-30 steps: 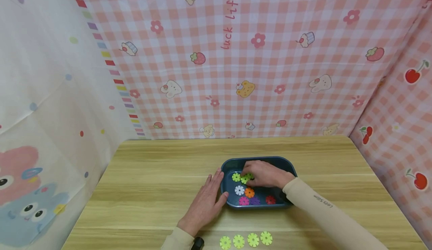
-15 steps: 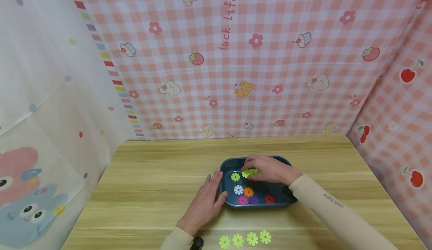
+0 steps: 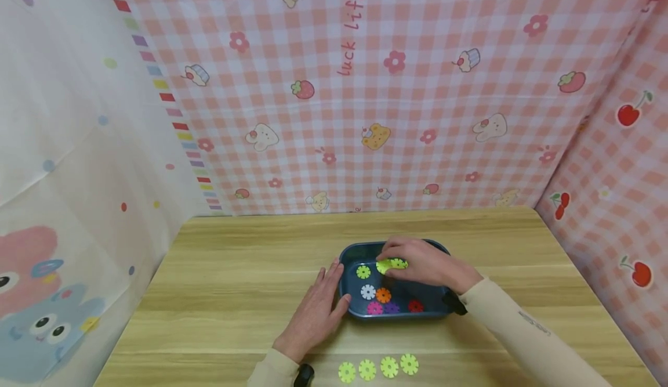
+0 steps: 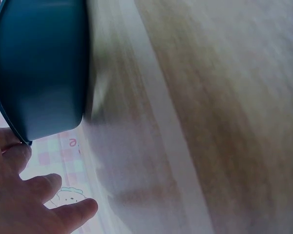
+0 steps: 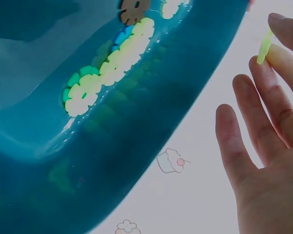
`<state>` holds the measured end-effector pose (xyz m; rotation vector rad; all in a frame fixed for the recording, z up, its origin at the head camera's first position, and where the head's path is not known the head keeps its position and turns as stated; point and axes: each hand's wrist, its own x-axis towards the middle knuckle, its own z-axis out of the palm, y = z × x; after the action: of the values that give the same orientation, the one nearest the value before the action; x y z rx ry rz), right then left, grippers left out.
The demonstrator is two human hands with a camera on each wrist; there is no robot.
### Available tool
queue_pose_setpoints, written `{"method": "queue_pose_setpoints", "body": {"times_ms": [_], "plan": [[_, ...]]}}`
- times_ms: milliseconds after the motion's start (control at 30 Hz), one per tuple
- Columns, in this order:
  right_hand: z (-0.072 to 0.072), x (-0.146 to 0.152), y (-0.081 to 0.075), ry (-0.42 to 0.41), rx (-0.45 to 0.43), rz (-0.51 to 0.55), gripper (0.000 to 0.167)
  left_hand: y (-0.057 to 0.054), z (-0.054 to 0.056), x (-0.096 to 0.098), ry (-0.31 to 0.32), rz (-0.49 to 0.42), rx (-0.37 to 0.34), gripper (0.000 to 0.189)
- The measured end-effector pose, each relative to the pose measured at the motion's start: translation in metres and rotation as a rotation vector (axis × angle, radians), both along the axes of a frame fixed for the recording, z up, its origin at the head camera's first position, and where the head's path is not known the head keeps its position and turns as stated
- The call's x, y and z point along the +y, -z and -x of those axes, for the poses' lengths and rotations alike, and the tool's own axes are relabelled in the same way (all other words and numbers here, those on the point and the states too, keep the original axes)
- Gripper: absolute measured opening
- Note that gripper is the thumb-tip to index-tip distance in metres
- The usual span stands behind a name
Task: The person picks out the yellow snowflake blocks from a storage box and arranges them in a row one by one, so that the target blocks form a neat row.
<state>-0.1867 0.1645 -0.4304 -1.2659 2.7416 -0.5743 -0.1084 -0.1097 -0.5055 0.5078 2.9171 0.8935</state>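
My right hand (image 3: 425,262) is above the back of a dark blue tray (image 3: 428,306). In the right wrist view its thumb and forefinger pinch a yellow-green snowflake disc (image 5: 264,48), seen edge-on, while the other fingers are extended. My left hand (image 3: 315,319) lies at the tray's left end, straight fingers touching the rim. Inside the tray are a yellow-green disc (image 3: 363,271), a white disc (image 3: 367,292), an orange disc (image 3: 383,295), a pink disc (image 3: 374,307), a purple disc (image 3: 391,308) and a red disc (image 3: 416,306). My right hand hides part of the tray.
Several yellow-green discs (image 3: 367,369) lie in a row on the wooden table (image 3: 235,294), in front of the tray. A pink checked cloth (image 3: 334,114) hangs behind the table, and more patterned cloth closes in both sides.
My right hand has lifted slightly and shifted a little to the right over the tray, pinching the yellow-green disc. My left hand stays at the tray's left end.
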Motion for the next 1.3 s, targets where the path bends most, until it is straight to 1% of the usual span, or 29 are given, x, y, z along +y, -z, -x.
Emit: {"method": "queue_pose_setpoints", "body": {"times_ms": [233, 533, 633, 800, 933, 1167, 1300], "plan": [[-0.011, 0.007, -0.004, 0.025, 0.02, 0.05, 0.031, 0.001, 0.001, -0.001, 0.006, -0.02, 0.017, 0.065], [-0.026, 0.02, -0.005, 0.09, 0.052, 0.111, 0.03, 0.001, 0.001, -0.001, 0.008, -0.006, 0.012, 0.065], [-0.032, 0.023, -0.005, 0.086, 0.079, 0.141, 0.03, 0.001, 0.001, -0.001, 0.007, -0.004, 0.014, 0.065], [-0.042, 0.029, -0.004, 0.056, 0.124, 0.176, 0.03, 0.002, 0.001, -0.001, 0.011, -0.004, 0.022, 0.065], [-0.049, 0.034, -0.002, 0.058, 0.125, 0.203, 0.029, 0.002, 0.001, -0.001, 0.015, -0.007, 0.03, 0.065], [-0.062, 0.042, 0.0, 0.097, 0.146, 0.238, 0.029, 0.001, 0.001, -0.001, 0.017, -0.002, 0.033, 0.065], [-0.071, 0.046, 0.001, 0.121, 0.129, 0.24, 0.031, 0.0, 0.002, -0.001, 0.019, -0.002, 0.035, 0.065]]}}
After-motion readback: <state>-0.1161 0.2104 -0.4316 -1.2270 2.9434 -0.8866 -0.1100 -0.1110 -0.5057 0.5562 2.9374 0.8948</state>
